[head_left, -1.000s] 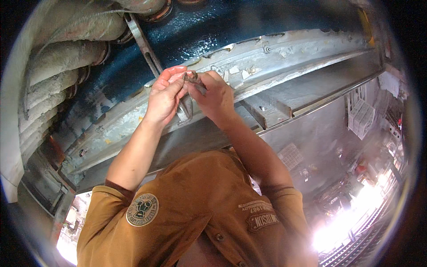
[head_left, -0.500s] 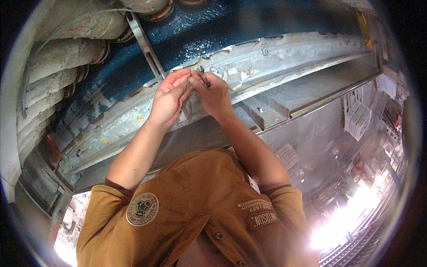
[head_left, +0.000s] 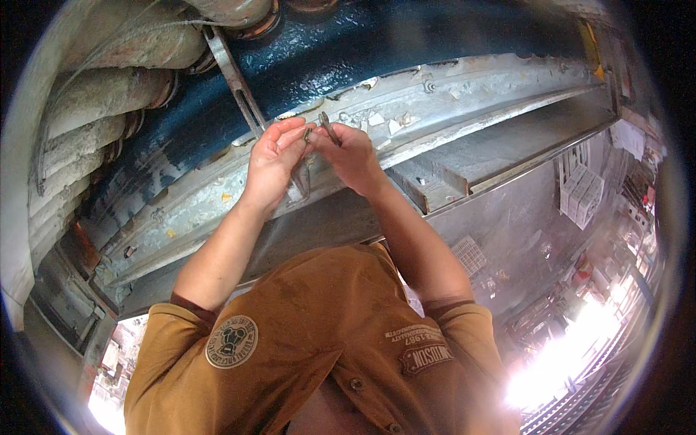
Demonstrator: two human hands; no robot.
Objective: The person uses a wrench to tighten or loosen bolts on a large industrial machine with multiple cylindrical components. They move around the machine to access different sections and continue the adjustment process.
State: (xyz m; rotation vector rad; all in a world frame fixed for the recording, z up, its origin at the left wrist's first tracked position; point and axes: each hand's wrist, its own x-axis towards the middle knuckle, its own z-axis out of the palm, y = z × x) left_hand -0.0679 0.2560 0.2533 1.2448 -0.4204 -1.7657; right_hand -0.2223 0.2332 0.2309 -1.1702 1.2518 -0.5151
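Observation:
My left hand [head_left: 272, 168] pinches a small bolt-like metal piece [head_left: 307, 135] between thumb and fingertips. Close beside it, my right hand [head_left: 353, 161] is closed around a small metal wrench [head_left: 328, 129], whose head sticks up past the fingers. The right thumb and fingertips come up to the small piece, and whether they touch it I cannot tell. Behind my left hand a slotted metal bar [head_left: 235, 71] slants down from the upper left; its lower end shows between my wrists. Both hands are over a pale, debris-strewn metal ledge [head_left: 464, 101].
A dark blue, wet-looking curved surface [head_left: 435, 32] spans the far side. Thick, dusty rounded rollers [head_left: 109, 94] line the left. Below the ledge runs a grey metal channel [head_left: 522, 134] with upright plates. A white plastic crate [head_left: 582, 194] lies on the floor to the right.
The wrench has tilted in my right hand, its head shifting slightly left. The small piece has turned and shows less between my left fingertips. Both arms stay nearly in place.

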